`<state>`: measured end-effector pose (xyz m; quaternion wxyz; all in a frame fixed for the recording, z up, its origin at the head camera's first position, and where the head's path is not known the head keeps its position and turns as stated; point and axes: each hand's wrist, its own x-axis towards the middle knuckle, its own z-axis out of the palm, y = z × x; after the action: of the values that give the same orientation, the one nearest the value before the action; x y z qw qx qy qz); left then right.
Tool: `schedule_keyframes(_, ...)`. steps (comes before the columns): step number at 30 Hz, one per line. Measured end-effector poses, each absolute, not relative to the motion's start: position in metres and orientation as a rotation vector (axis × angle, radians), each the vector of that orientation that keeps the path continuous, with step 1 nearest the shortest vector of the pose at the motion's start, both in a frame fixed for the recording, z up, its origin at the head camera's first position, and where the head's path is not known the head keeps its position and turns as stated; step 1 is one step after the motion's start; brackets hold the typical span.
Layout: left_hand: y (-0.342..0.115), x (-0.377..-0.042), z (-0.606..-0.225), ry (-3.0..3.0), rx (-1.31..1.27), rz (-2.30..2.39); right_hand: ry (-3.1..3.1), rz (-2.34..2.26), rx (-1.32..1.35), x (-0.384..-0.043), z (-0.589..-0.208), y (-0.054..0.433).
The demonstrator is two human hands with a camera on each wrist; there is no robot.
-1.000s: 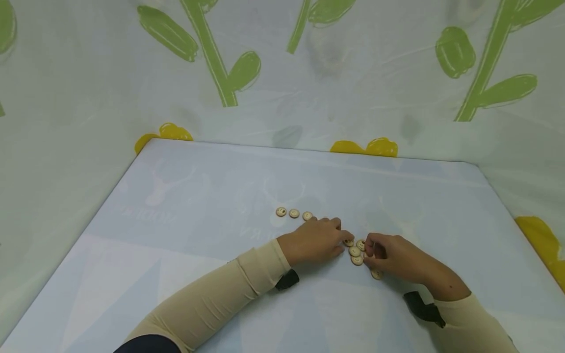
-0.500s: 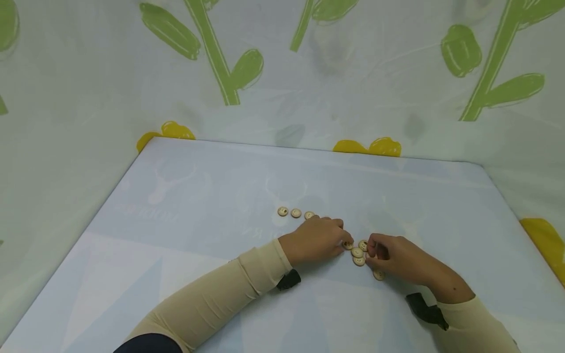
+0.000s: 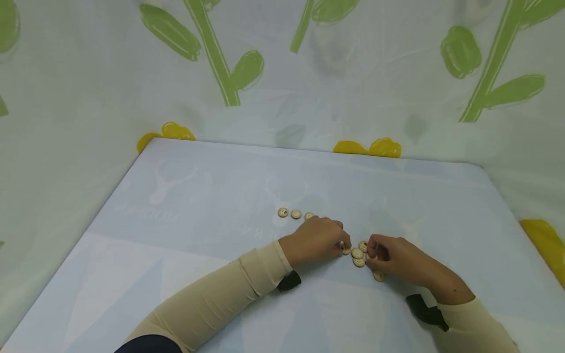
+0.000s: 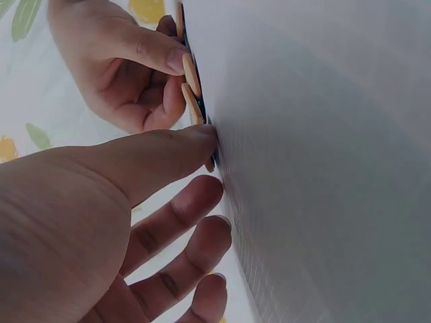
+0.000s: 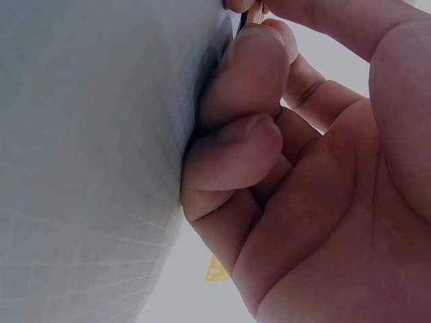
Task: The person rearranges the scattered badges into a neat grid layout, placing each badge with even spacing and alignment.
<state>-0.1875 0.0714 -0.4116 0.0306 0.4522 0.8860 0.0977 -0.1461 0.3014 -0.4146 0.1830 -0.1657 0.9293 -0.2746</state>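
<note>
In the head view my left hand (image 3: 315, 240) pinches a small round wooden button (image 3: 346, 250) low at the table, thumb and forefinger at its rim. The left wrist view shows that thumb (image 4: 182, 145) over the button, whose lower edge (image 4: 210, 165) peeks out. My right hand (image 3: 393, 255) is curled at the right side of a small cluster of similar buttons (image 3: 357, 253). Between its fingertips the right wrist view shows a thin button edge (image 5: 254, 13); most of that button is hidden.
Further left, several buttons form a row, with a left-end button (image 3: 283, 212); the left hand covers part of this row. One button (image 3: 378, 276) lies under the right hand's near side. A pale patterned cloth covers the table (image 3: 198, 196), and a leaf-printed curtain (image 3: 282, 83) hangs behind.
My left fingers have drawn one button slightly toward me and left, away from the cluster. The right hand stays almost still.
</note>
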Motion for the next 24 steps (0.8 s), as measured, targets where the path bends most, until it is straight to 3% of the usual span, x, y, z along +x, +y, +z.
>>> schedule_keyframes(24, 0.0708, -0.1899, -0.4125, 2.653, 1.259, 0.431, 2.629, -0.754, -0.463, -0.1474, -0.4146, 0.3009)
